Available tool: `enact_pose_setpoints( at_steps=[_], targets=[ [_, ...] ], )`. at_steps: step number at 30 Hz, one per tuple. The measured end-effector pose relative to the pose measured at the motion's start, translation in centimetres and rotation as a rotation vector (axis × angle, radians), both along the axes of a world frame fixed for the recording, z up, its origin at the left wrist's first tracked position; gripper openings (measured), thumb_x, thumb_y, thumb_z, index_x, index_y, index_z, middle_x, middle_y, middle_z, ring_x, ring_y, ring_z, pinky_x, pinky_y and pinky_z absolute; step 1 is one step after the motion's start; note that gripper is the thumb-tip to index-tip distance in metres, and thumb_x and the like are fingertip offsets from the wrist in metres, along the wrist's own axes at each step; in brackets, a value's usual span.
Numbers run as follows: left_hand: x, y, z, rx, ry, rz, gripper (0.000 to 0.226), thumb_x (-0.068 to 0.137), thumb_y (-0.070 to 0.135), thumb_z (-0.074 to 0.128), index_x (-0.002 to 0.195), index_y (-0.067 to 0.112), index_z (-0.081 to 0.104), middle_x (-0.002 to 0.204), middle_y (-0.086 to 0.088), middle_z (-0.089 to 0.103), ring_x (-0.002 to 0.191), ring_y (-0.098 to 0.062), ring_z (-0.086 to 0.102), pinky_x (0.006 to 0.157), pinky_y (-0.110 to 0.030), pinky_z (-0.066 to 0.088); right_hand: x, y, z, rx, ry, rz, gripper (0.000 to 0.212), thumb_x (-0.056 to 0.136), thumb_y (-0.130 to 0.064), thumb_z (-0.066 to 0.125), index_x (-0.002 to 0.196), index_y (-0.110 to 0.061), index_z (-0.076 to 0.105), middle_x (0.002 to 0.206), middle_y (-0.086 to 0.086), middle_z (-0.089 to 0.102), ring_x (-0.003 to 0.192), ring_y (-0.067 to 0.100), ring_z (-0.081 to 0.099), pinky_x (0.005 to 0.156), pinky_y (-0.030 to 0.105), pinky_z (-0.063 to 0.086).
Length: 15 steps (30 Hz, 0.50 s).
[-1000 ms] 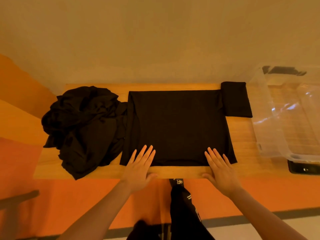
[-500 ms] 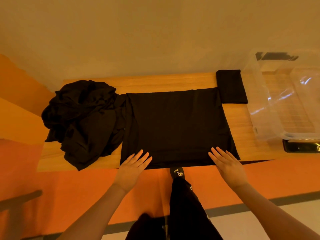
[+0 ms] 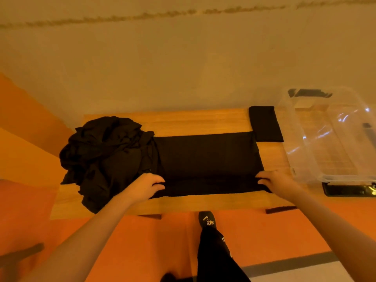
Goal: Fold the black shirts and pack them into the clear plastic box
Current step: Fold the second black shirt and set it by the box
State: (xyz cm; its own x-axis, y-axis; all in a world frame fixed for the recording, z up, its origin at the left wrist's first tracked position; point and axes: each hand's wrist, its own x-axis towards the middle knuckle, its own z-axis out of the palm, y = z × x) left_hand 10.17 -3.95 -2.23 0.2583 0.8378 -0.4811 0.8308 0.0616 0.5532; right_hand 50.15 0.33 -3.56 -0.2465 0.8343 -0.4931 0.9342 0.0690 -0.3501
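Now both hands, left hand (image 3: 147, 185) and right hand (image 3: 277, 180), pinch the near corners of the shirt (image 3: 207, 157), stretched sideways across the desk (image 3: 195, 123), box (image 3: 333, 139) nearer the right.

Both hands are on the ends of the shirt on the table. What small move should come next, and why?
Probably lift the near edge and fold it away toward the far edge. The left hand and right hand each have a grip on an end of the half-folded black shirt, which still lies long across the wooden table, wider than the folded shirt beside the clear plastic box.
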Motion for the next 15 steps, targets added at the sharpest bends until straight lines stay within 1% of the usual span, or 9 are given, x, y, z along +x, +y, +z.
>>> enact_pose_setpoints(
  at_steps=[1, 3, 4, 5, 6, 8, 10, 13, 15],
  targets=[
    [-0.3, 1.5, 0.9, 0.003, -0.01, -0.001, 0.017, 0.094, 0.018, 0.052, 0.107, 0.019, 0.064, 0.079, 0.003, 0.063, 0.059, 0.0, 0.054, 0.059, -0.012, 0.043, 0.1, 1.7, 0.6, -0.007, 0.018, -0.009, 0.028, 0.095, -0.018, 0.049, 0.121, -0.014, 0.059, 0.105, 0.008, 0.066, 0.092, 0.022, 0.062, 0.078, 0.026, 0.048],
    [-1.0, 4.7, 1.4, 0.021, -0.027, 0.03, 0.011, 0.092, 0.02, 0.056, 0.098, 0.024, 0.065, 0.087, 0.0, 0.066, 0.076, -0.01, 0.061, 0.076, -0.029, 0.05, -0.1, 5.2, 1.4, 0.001, -0.007, 0.0, 0.029, 0.094, -0.019, 0.05, 0.122, -0.014, 0.059, 0.116, 0.007, 0.062, 0.107, 0.024, 0.057, 0.089, 0.027, 0.044],
    [-1.2, 6.3, 1.6, 0.016, -0.026, 0.042, 0.013, 0.091, 0.021, 0.057, 0.1, 0.021, 0.066, 0.089, 0.003, 0.066, 0.08, -0.008, 0.06, 0.083, -0.031, 0.049, -0.2, 7.0, 1.6, 0.017, -0.021, 0.002, 0.029, 0.094, -0.019, 0.051, 0.121, -0.014, 0.059, 0.119, 0.006, 0.06, 0.112, 0.025, 0.055, 0.093, 0.029, 0.042],
    [-1.3, 7.8, 1.8, 0.009, -0.024, 0.059, 0.016, 0.091, 0.021, 0.057, 0.104, 0.017, 0.067, 0.088, 0.008, 0.063, 0.081, -0.003, 0.058, 0.084, -0.029, 0.047, -0.4, 8.7, 1.7, 0.023, -0.009, -0.007, 0.03, 0.093, -0.018, 0.052, 0.121, -0.013, 0.06, 0.122, 0.006, 0.059, 0.116, 0.025, 0.053, 0.096, 0.03, 0.041],
    [-1.3, 9.3, 1.7, 0.003, -0.024, 0.079, 0.017, 0.091, 0.021, 0.058, 0.104, 0.016, 0.067, 0.086, 0.012, 0.061, 0.08, 0.0, 0.055, 0.083, -0.026, 0.044, -0.6, 10.3, 1.6, 0.011, 0.022, -0.021, 0.03, 0.093, -0.017, 0.052, 0.122, -0.011, 0.059, 0.124, 0.007, 0.058, 0.119, 0.025, 0.051, 0.099, 0.031, 0.039],
    [-1.4, 12.1, 1.4, -0.002, -0.043, 0.134, 0.01, 0.09, 0.02, 0.059, 0.097, 0.019, 0.066, 0.084, 0.015, 0.06, 0.08, 0.0, 0.056, 0.079, -0.022, 0.041, -1.1, 13.4, 1.3, 0.0, 0.056, -0.035, 0.031, 0.093, -0.013, 0.052, 0.123, -0.007, 0.058, 0.125, 0.009, 0.058, 0.119, 0.025, 0.05, 0.098, 0.03, 0.037],
    [-1.7, 14.1, 0.4, -0.007, -0.063, 0.216, 0.008, 0.088, 0.019, 0.061, 0.094, 0.02, 0.066, 0.085, 0.012, 0.061, 0.085, -0.006, 0.057, 0.08, -0.021, 0.041, -1.6, 16.1, 0.7, 0.007, 0.059, -0.038, 0.03, 0.092, -0.014, 0.054, 0.121, -0.006, 0.059, 0.122, 0.01, 0.059, 0.116, 0.026, 0.052, 0.096, 0.03, 0.039],
    [-1.9, 16.0, -1.8, 0.005, -0.054, 0.375, 0.015, 0.087, 0.018, 0.062, 0.1, 0.011, 0.067, 0.094, 0.004, 0.06, 0.092, -0.01, 0.053, 0.081, -0.022, 0.038, -2.0, 18.9, -0.9, 0.019, 0.03, -0.069, 0.029, 0.089, -0.018, 0.059, 0.116, -0.006, 0.061, 0.112, 0.011, 0.061, 0.107, 0.028, 0.056, 0.087, 0.031, 0.043],
    [-1.9, 16.5, -3.1, 0.06, 0.009, 0.455, 0.019, 0.088, 0.019, 0.062, 0.102, 0.009, 0.067, 0.099, 0.0, 0.062, 0.092, -0.012, 0.055, 0.078, -0.022, 0.038, -2.0, 19.9, -2.0, 0.029, 0.0, -0.088, 0.027, 0.089, -0.018, 0.059, 0.114, -0.007, 0.061, 0.111, 0.012, 0.062, 0.103, 0.028, 0.058, 0.087, 0.034, 0.046]
  ],
)
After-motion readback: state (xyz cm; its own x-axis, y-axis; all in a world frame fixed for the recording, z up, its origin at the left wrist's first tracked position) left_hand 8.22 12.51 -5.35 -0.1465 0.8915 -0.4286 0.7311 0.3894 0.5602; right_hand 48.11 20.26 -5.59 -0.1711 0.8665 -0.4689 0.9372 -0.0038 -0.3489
